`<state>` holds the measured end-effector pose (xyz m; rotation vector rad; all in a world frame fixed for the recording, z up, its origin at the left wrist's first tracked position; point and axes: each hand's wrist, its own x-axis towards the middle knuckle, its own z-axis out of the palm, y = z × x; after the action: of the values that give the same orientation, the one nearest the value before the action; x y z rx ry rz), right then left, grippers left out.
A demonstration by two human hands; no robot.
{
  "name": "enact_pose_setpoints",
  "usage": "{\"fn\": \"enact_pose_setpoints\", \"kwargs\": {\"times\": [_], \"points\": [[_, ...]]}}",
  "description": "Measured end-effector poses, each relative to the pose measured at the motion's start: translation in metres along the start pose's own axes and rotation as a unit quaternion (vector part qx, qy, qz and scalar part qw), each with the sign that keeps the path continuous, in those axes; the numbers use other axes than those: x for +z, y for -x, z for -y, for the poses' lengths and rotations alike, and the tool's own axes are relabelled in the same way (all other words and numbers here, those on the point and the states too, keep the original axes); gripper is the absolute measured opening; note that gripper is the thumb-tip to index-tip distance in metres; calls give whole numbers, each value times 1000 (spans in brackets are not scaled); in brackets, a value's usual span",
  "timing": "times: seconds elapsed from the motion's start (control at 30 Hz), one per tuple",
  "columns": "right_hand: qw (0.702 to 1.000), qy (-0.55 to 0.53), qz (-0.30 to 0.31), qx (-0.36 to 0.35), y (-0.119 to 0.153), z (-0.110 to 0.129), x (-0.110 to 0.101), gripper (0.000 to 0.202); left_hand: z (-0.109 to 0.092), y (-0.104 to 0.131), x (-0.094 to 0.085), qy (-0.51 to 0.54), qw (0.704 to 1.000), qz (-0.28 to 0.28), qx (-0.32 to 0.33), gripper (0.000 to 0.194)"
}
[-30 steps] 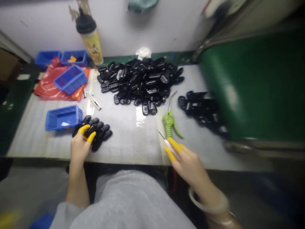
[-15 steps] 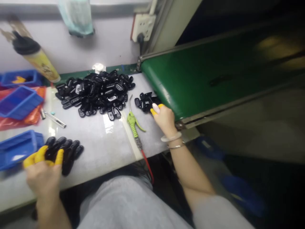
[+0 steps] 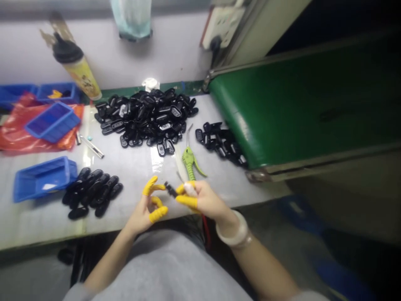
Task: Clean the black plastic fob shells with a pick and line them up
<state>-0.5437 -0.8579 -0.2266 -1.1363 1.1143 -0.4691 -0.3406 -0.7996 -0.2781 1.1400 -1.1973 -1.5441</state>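
Observation:
My right hand [image 3: 203, 198], in yellow finger cots with one whitish one, pinches a small black key fob piece [image 3: 171, 190] above the table's front edge. Facing it, my left hand [image 3: 148, 207] has yellow-covered fingers spread around a gap. One of its fingertips comes close to the piece; whether it touches I cannot tell. Left of this hand lies a group of black key fobs [image 3: 94, 190]. Behind the hands spreads a big heap of key fobs [image 3: 147, 117]. A smaller pile [image 3: 221, 142] sits beside the conveyor. The green air blow gun [image 3: 189, 163] lies just behind my right hand.
The green conveyor belt [image 3: 282, 113] borders the table on the right. Toward the left stand a blue tray [image 3: 23, 190], another blue bin [image 3: 53, 121] on red plastic, a yellow bottle [image 3: 83, 77] and a silver penlike tool [image 3: 93, 147]. A socket [image 3: 222, 27] is on the wall.
My left hand has left the front-left key fobs and moved right to the middle. My right hand has come back from the pile by the conveyor with a key fob piece. The view has shifted left.

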Motion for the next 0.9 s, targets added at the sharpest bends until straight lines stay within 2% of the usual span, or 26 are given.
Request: {"fn": "enact_pose_setpoints", "kwargs": {"times": [0.03,0.07,0.1,0.17,0.23,0.27,0.33,0.4,0.47,0.53,0.6,0.7,0.9], "points": [[996,-49,69,20,3,-2,12,37,1,-2,6,63,997,39,-18,79],[990,-82,108,35,5,-5,21,39,1,-4,11,106,992,61,-32,80],[988,-98,116,41,6,-8,28,41,1,-6,15,132,988,66,-43,77],[996,-73,53,22,5,-13,34,44,0,-9,21,146,987,33,-55,67],[998,19,-53,-27,6,-15,31,42,-1,-11,24,133,989,-33,-57,66],[991,78,-92,-54,8,-15,28,41,-1,-12,24,125,988,-63,-61,69],[966,202,-121,-110,15,-11,19,41,1,-14,23,111,986,-96,-83,73],[924,328,-105,-164,23,-6,12,39,6,-15,20,98,984,-103,-104,66],[868,446,-69,-207,31,-1,9,35,12,-15,18,82,985,-112,-106,52],[813,540,-36,-213,36,2,11,31,19,-15,16,60,985,-127,-98,43],[777,599,-10,-194,38,5,15,25,24,-15,14,34,986,-133,-96,41],[757,630,5,-172,37,8,21,19,28,-16,13,10,988,-124,-97,39],[760,634,31,-142,30,10,24,21,29,-16,13,-15,987,-125,-98,39]]}}
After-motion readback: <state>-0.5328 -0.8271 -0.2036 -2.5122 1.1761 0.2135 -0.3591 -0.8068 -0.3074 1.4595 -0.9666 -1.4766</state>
